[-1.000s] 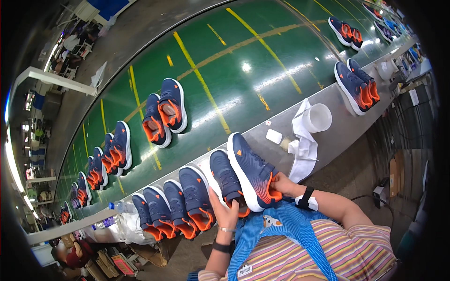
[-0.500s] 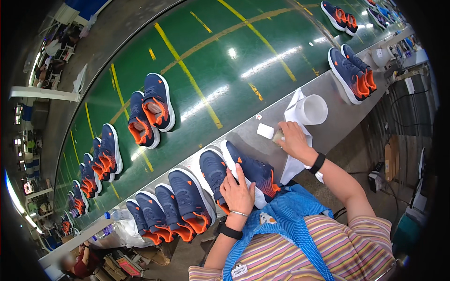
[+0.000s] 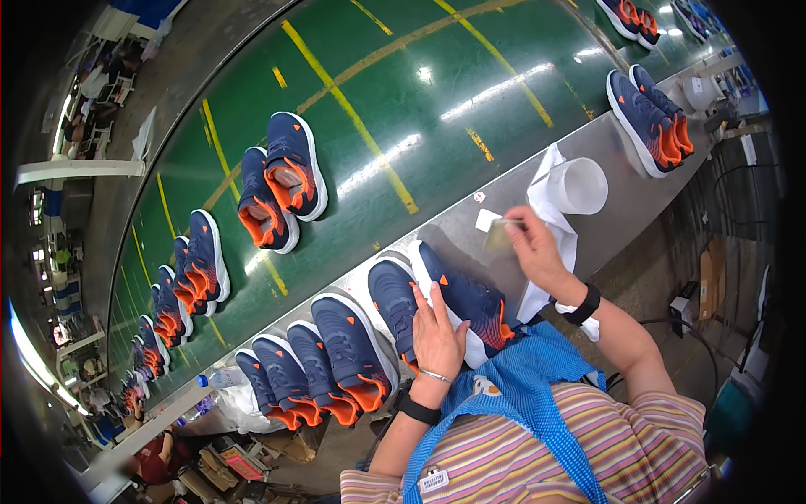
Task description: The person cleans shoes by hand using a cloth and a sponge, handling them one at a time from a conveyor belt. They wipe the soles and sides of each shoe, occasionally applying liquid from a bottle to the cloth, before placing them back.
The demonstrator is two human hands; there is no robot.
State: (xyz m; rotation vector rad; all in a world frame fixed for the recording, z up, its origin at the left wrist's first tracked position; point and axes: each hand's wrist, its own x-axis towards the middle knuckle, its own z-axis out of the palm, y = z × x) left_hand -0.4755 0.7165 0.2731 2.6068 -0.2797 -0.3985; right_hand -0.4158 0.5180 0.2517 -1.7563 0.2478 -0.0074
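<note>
My left hand lies with its fingers stretched out along a pair of navy sneakers with orange lining. Its fingertips touch between the left sneaker and the right sneaker, whose white sole faces the hand. In my right hand is a small yellowish-grey block, pinched between thumb and fingers and blurred by motion. Just beyond it a small white square lies on the metal ledge. A white cloth is spread beside that hand, partly under a translucent white tub.
More navy sneakers line the ledge to the left. Other pairs stand on the green conveyor belt, the closest being a pair at left. Another pair sits at the far right of the ledge. A plastic bottle lies at lower left.
The whole view has shifted slightly. My right hand has tilted the block up above the white square, showing more of it. My left hand stays on the sneakers, fingers a little closer together.
</note>
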